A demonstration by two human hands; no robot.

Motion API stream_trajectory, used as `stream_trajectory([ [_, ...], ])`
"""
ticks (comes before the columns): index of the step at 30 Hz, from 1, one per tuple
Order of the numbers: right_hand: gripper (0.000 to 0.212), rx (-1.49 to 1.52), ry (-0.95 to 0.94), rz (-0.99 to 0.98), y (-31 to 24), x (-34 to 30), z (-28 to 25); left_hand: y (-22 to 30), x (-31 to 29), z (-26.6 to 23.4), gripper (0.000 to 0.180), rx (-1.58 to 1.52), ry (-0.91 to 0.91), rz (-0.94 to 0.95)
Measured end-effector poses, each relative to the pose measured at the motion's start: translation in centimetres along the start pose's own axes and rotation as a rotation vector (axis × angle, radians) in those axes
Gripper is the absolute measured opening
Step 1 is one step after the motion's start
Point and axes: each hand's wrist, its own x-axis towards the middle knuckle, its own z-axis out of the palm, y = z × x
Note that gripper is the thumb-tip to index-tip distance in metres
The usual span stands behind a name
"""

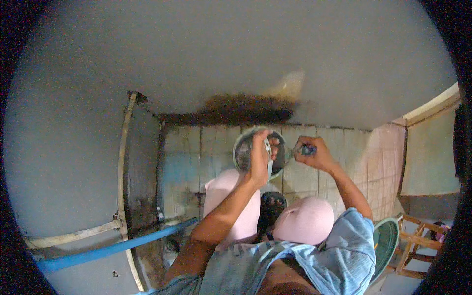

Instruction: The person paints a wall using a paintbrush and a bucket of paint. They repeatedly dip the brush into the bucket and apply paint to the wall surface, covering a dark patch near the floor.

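Observation:
My left hand (260, 160) is closed around the pale handle (269, 156) of a round bucket (235, 155). The bucket has a light rim and a dark inside, much of it behind that hand. Close to the bucket's right side, my right hand (316, 155) has its fingers curled round a small dark-blue and clear object (308, 150). A see-through part of it points toward the rim, but its kind is too blurred to name. Both hands are beyond my bent knees (305, 221), which are in pink trousers.
Stained pale tiles (216, 142) cover the floor up to a grey wall (236, 59) with a dark patch. White pipes (123, 162) and a blue pipe (118, 250) run at the left. A green round basin (393, 231) and a wooden frame (415, 250) stand at the right.

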Motion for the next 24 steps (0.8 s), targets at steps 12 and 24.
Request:
stream_trajectory([
  [12,0.015,-0.053,-0.029,-0.012,-2.6,1.4,-4.5,1.6,0.5,0.0,0.043,-0.069,-0.028,-0.035],
  [24,0.028,0.015,-0.306,-0.273,-5.2,1.4,-6.2,2.2,0.9,0.2,0.048,-0.021,-0.030,-0.052],
])
